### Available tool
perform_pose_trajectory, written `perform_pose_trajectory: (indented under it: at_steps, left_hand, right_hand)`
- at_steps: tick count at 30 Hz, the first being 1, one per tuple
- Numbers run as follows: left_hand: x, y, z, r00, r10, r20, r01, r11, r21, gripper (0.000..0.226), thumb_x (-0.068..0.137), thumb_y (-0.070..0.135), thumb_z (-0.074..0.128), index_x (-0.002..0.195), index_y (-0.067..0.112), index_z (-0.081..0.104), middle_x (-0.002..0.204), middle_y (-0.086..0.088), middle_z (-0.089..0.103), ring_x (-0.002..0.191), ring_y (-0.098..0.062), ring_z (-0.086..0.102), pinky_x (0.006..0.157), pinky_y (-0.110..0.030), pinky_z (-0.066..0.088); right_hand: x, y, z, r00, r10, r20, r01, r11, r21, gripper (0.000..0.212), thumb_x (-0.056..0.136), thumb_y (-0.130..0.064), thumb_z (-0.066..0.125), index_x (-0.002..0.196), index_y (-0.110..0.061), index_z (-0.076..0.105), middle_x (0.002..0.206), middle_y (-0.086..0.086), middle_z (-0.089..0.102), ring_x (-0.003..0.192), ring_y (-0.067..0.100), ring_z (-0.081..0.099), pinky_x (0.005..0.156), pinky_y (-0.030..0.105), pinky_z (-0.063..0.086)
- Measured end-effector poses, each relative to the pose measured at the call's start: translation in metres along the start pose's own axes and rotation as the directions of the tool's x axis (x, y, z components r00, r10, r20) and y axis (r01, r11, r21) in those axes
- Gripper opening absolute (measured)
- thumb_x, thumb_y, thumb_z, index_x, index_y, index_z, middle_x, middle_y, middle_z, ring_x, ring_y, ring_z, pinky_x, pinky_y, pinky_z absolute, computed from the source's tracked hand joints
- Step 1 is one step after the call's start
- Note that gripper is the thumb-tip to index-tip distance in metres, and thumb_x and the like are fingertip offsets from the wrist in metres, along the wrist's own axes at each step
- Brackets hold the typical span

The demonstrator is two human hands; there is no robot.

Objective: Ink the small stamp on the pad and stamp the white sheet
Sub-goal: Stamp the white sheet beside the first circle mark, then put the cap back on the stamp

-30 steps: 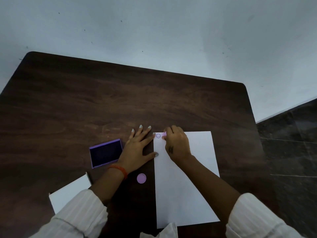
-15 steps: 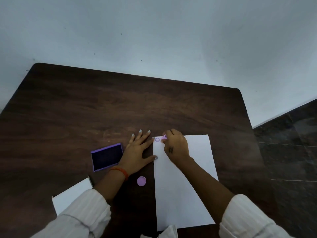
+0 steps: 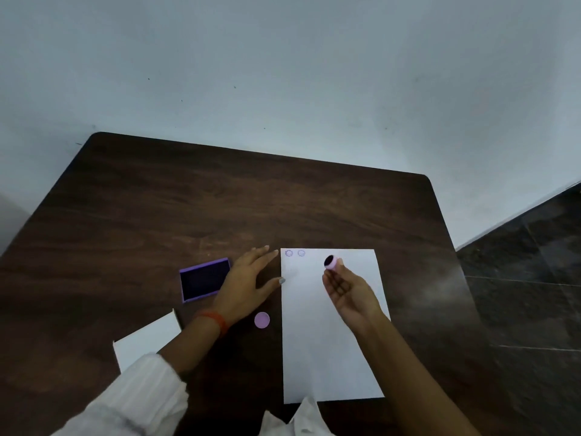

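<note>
The white sheet [image 3: 330,335] lies on the dark wooden table [image 3: 220,199], with two round purple prints [image 3: 295,253] in its top left corner. My right hand [image 3: 349,291] is turned palm up above the sheet and holds the small pink stamp [image 3: 330,262] at its fingertips, the dark inked face tilted up toward me. My left hand [image 3: 248,284] lies flat with fingers spread on the table, its thumb touching the sheet's left edge. The open purple ink pad [image 3: 204,280] sits just left of that hand.
A round pink cap [image 3: 262,320] lies on the table between my left wrist and the sheet. A white box or card [image 3: 144,341] sits at the near left. The table's far edge meets a pale wall; dark floor shows at the right.
My right hand lifted the stamp off the sheet's top left corner, moved right and turned palm up. A second print now shows beside the first. My left hand stayed put.
</note>
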State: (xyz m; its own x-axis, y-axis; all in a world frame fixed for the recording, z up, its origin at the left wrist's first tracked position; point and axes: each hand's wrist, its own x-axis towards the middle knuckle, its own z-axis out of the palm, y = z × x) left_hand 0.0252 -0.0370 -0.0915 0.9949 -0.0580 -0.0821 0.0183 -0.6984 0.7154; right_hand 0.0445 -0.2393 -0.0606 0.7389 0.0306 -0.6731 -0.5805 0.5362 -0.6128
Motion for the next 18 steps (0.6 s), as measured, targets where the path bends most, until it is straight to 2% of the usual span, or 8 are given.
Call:
perform_pose_trajectory:
  at_steps: [5,9,16,18]
  left_hand:
    - [-0.049,-0.011,0.013,0.992,-0.103,0.069,0.101,0.994,0.031,0.068,0.075,0.042,0.067,0.135,0.030,0.036,0.143,0.000,0.040,0.128,-0.017,0.035,0.106,-0.037,0.039]
    - [-0.068,-0.016,0.024,0.987,-0.160,0.030,0.159,0.986,0.042,0.067,0.073,0.037,0.071,0.132,0.023,0.042,0.137,-0.003,0.044,0.124,-0.018,0.037,0.103,-0.033,0.038]
    - [-0.068,-0.017,0.029,0.986,-0.151,-0.065,0.153,0.988,0.016,0.039,0.071,0.027,0.074,0.107,0.020,0.062,0.110,-0.001,0.055,0.101,-0.013,0.044,0.087,-0.027,0.042]
    - [-0.069,-0.017,0.029,0.986,-0.153,-0.067,0.154,0.988,0.010,0.034,0.072,0.027,0.074,0.104,0.020,0.064,0.107,0.000,0.057,0.099,-0.013,0.046,0.083,-0.024,0.039]
  right_hand:
    - [-0.023,0.028,-0.013,0.992,0.120,0.049,-0.123,0.991,0.057,0.013,0.085,-0.013,0.059,0.087,-0.005,0.070,0.074,0.007,0.077,0.067,0.016,0.073,0.072,0.026,0.058]
    - [-0.033,0.044,-0.016,0.982,0.179,0.067,-0.183,0.980,0.071,0.015,0.088,-0.012,0.057,0.085,-0.004,0.069,0.070,0.008,0.076,0.063,0.016,0.073,0.065,0.026,0.059]
    - [-0.034,0.058,-0.020,0.973,0.218,0.073,-0.224,0.970,0.096,0.015,0.088,-0.012,0.057,0.087,-0.002,0.068,0.069,0.009,0.075,0.063,0.017,0.071,0.064,0.026,0.060]
    - [-0.034,0.060,-0.021,0.975,0.213,0.071,-0.219,0.971,0.093,0.015,0.088,-0.012,0.057,0.086,-0.003,0.068,0.069,0.009,0.076,0.063,0.017,0.072,0.064,0.027,0.060]
